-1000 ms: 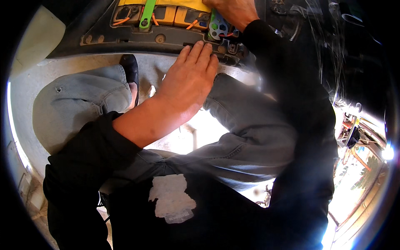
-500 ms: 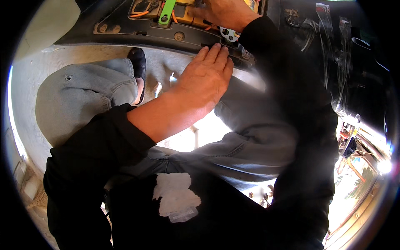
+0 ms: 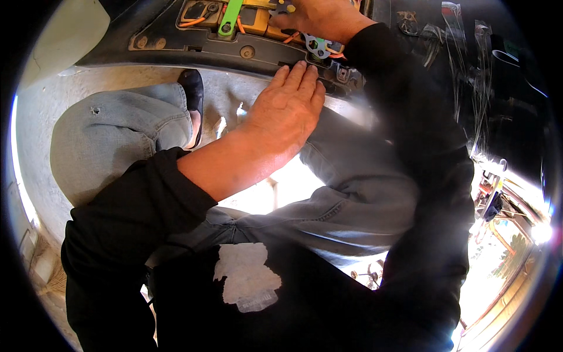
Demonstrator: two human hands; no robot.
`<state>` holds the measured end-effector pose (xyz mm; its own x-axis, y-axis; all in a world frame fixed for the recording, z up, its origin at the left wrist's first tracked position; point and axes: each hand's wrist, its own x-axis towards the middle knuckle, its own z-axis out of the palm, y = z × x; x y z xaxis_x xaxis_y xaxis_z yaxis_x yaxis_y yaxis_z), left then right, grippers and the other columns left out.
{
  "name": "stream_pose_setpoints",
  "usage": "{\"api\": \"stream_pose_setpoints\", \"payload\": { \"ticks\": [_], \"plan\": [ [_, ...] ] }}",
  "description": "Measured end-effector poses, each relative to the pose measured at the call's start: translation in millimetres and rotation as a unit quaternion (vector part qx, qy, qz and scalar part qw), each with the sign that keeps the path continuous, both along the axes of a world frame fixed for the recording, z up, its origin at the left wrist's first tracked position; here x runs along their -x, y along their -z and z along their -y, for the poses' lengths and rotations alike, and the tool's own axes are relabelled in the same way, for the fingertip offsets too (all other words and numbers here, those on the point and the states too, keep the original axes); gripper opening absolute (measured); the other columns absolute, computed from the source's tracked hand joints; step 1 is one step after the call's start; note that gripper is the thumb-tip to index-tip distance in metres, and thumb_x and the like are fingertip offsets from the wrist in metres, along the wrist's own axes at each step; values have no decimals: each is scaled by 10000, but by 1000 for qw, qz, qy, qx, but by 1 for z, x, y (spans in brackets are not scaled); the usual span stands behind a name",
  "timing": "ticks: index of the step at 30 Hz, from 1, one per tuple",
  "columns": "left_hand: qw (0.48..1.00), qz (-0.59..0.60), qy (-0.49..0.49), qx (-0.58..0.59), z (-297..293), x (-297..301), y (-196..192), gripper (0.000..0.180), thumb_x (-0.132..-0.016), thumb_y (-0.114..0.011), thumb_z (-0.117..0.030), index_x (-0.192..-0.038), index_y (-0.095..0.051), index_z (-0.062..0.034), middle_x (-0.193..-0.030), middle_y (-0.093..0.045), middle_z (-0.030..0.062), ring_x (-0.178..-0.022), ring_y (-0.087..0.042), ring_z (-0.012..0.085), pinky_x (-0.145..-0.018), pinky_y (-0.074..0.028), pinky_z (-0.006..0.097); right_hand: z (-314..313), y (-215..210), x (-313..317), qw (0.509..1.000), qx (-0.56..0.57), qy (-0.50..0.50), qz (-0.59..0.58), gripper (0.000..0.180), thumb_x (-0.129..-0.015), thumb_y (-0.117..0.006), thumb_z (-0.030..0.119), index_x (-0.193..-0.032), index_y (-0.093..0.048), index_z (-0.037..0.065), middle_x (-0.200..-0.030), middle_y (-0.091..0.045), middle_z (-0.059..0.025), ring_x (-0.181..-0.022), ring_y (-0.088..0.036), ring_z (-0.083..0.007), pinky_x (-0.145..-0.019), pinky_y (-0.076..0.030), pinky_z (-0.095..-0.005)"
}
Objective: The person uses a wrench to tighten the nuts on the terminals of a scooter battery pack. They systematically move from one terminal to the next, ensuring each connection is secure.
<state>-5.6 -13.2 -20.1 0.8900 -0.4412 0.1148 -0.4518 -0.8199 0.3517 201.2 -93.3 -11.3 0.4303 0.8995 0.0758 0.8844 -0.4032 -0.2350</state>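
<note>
My left hand (image 3: 287, 108) lies flat, fingers stretched out, its fingertips on the edge of a black panel (image 3: 234, 51). Farther up, my right hand (image 3: 328, 20) reaches over a recess holding yellow blocks (image 3: 256, 19) with orange wires. Its thumb and fingers close round a dark flat piece with holes (image 3: 282, 7), partly cut off by the top edge. Below that hand sits a silvery plate with round holes (image 3: 318, 46); whether the two are joined is hidden. A bright green bar (image 3: 231, 16) with a bolt at its lower end crosses the yellow blocks to the left.
Clear tape strips (image 3: 454, 53) cling to the dark surface at right. My bent legs in grey jeans (image 3: 111, 117) straddle the pale floor (image 3: 141, 74) under the panel. A whitish rounded shape (image 3: 64, 29) stands at upper left. Strong glare and clutter (image 3: 495, 199) lie at lower right.
My right hand has shifted slightly right and down, showing more of the dark piece with holes. The view has moved slightly; my left hand keeps its place on the panel edge.
</note>
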Motion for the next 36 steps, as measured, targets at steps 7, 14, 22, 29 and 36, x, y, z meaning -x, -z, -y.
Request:
{"api": "stream_pose_setpoints", "payload": {
  "ticks": [7, 14, 22, 29, 36],
  "plan": [
    [1000, 9, -7, 4, 1, 2, 0, 538, -872, -638, -83, -1369, -541, 101, -1473, -498, 307, -1418, -461, 426, -1205, -341, 501, 4, 1, -3, 998, -36, -21, -54, 303, -837, -767, 255, -969, -679, -3, -935, -652, -226, -868, -663, -400, -783, -552, -460],
    [1000, 17, 2, 24, 1, -1, -2, 526, -847, -641, -70, -1330, -553, 119, -1434, -518, 326, -1397, -475, 434, -1198, -343, 493, 9, 10, 0, 991, -85, -75, -67, 320, -862, -781, 203, -1086, -690, -6, -991, -642, -195, -909, -659, -311, -779, -548, -410],
    [1000, 20, -6, 21, -1, 0, 2, 510, -844, -638, -68, -1314, -567, 116, -1424, -526, 324, -1387, -486, 431, -1195, -346, 493, 3, -18, 15, 980, -136, 80, -125, 408, -819, -826, 235, -1113, -707, -20, -989, -668, -212, -831, -683, -306, -746, -548, -380],
    [1000, 13, -2, 19, 2, 0, 0, 522, -871, -628, -65, -1355, -550, 114, -1452, -511, 319, -1410, -468, 427, -1210, -334, 491, 15, -25, 0, 928, -51, 323, -178, 495, -801, -819, 320, -1033, -712, -103, -802, -724, -256, -761, -745, -303, -719, -580, -387],
    [1000, 6, 2, -4, 2, -2, -3, 534, -876, -637, -73, -1370, -544, 106, -1473, -493, 314, -1425, -453, 424, -1217, -325, 494, 39, 2, -6, 934, -32, 355, -35, 516, -757, -830, 377, -946, -726, -91, -816, -721, -273, -779, -741, -371, -734, -582, -425]
  ]
}}
